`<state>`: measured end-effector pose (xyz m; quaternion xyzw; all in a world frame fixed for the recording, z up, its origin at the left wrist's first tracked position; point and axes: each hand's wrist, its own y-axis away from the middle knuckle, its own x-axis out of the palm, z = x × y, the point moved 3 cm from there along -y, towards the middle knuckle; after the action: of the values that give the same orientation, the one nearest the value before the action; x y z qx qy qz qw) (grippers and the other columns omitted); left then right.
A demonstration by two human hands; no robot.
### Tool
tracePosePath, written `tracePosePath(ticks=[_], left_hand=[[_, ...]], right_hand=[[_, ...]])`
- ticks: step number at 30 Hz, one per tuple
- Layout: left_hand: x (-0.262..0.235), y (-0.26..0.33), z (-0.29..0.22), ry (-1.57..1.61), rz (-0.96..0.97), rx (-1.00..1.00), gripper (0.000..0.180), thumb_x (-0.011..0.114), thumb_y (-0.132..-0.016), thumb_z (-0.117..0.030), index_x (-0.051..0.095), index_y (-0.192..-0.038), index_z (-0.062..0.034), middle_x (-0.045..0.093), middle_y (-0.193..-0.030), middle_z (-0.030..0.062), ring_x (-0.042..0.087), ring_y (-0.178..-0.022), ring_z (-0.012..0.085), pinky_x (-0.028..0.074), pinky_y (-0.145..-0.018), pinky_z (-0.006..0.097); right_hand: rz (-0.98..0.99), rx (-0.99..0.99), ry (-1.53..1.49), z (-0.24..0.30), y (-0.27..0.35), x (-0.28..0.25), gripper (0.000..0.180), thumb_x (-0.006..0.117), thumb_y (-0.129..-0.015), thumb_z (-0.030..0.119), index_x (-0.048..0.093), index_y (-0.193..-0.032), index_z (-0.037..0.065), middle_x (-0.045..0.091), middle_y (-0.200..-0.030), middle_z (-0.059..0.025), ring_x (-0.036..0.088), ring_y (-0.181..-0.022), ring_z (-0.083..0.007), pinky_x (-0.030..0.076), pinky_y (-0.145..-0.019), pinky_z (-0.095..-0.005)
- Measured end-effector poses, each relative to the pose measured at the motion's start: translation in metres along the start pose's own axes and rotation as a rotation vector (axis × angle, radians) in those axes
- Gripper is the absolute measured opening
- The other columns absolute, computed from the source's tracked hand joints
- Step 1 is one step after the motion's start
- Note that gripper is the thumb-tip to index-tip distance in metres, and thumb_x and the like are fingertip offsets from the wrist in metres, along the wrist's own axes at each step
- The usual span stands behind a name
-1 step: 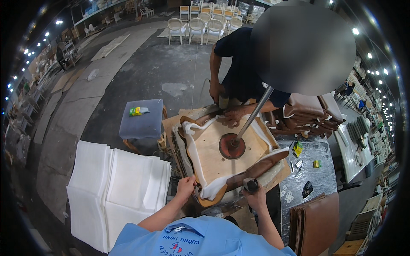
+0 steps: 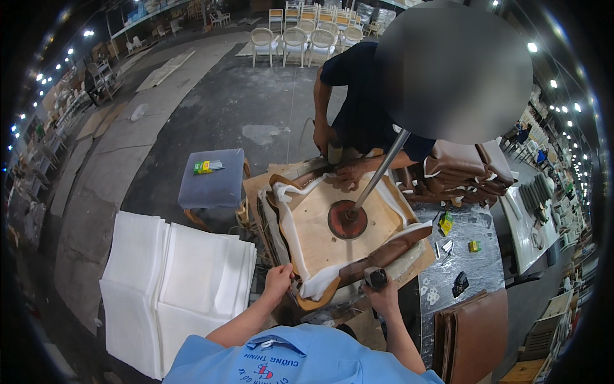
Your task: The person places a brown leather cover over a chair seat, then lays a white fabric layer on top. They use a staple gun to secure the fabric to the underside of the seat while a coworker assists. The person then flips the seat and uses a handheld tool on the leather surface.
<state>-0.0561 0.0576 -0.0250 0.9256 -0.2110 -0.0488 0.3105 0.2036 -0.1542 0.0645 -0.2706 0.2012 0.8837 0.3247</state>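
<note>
In front of me a wooden seat panel (image 2: 313,221) lies underside up, with white padding (image 2: 291,224) and a brown leather cover (image 2: 384,253) loose around its edges. A round red press plate (image 2: 347,219) on a metal rod bears on its middle. My left hand (image 2: 279,281) is closed on the leather cover's edge at the near left corner. My right hand (image 2: 382,298) is wrapped round a staple gun (image 2: 375,278) beside the near side of the seat. Across from me a co-worker's hand (image 2: 348,174) rests on the panel's far edge; their other hand (image 2: 325,137) holds a dark tool.
White foam sheets (image 2: 198,275) are stacked at left. A grey stool (image 2: 212,179) carries a staple box. To the right, a plastic-covered table (image 2: 476,240) holds staple boxes and brown leather pieces (image 2: 470,336). More brown covers (image 2: 454,169) are piled behind it.
</note>
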Motion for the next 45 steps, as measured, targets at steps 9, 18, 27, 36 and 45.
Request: tracePosePath(ticks=[9,18,27,36,45], left_hand=[[0.000,-0.002,-0.008,-0.013,0.030,-0.010,0.044,0.061,-0.115,-0.039,0.064,-0.084,-0.0081,0.054,-0.065,-0.0015,0.052,-0.054,0.0121,0.047,-0.055,0.032],[0.002,-0.001,-0.005,0.010,0.027,-0.003,0.042,0.060,-0.115,-0.038,0.064,-0.085,-0.0073,0.054,-0.065,-0.0005,0.053,-0.055,0.0137,0.048,-0.055,0.033],[0.004,0.001,-0.005,0.021,0.051,-0.018,0.042,0.060,-0.115,-0.037,0.064,-0.086,-0.0076,0.053,-0.064,-0.0008,0.052,-0.054,0.0133,0.048,-0.055,0.033],[0.005,0.000,-0.006,0.002,0.028,-0.023,0.043,0.060,-0.115,-0.038,0.064,-0.085,-0.0073,0.054,-0.064,-0.0009,0.052,-0.054,0.0129,0.048,-0.055,0.033],[0.005,0.005,-0.005,0.004,0.025,0.008,0.043,0.060,-0.115,-0.036,0.066,-0.085,-0.0063,0.056,-0.065,-0.0004,0.054,-0.055,0.0131,0.047,-0.055,0.033]], right_hand=[[-0.009,-0.018,0.012,0.005,-0.008,-0.001,0.068,0.091,-0.079,0.013,0.066,-0.143,0.005,0.076,-0.130,-0.0197,0.072,-0.125,-0.0383,0.056,-0.106,-0.0462],[-0.037,-0.058,0.031,0.011,-0.006,-0.004,0.060,0.088,-0.081,0.012,0.069,-0.137,0.004,0.077,-0.127,-0.0203,0.074,-0.123,-0.0381,0.058,-0.103,-0.0455],[-0.011,-0.024,0.048,0.002,-0.007,-0.005,0.067,0.089,-0.080,0.014,0.067,-0.143,0.006,0.075,-0.132,-0.0218,0.071,-0.126,-0.0402,0.056,-0.106,-0.0469],[-0.028,-0.017,0.067,0.001,-0.008,-0.003,0.069,0.088,-0.081,0.015,0.065,-0.146,0.007,0.073,-0.131,-0.0226,0.070,-0.127,-0.0420,0.056,-0.107,-0.0486],[-0.088,-0.005,0.055,0.009,-0.004,-0.004,0.060,0.088,-0.080,0.015,0.069,-0.136,0.003,0.078,-0.124,-0.0207,0.074,-0.121,-0.0391,0.058,-0.102,-0.0464]])
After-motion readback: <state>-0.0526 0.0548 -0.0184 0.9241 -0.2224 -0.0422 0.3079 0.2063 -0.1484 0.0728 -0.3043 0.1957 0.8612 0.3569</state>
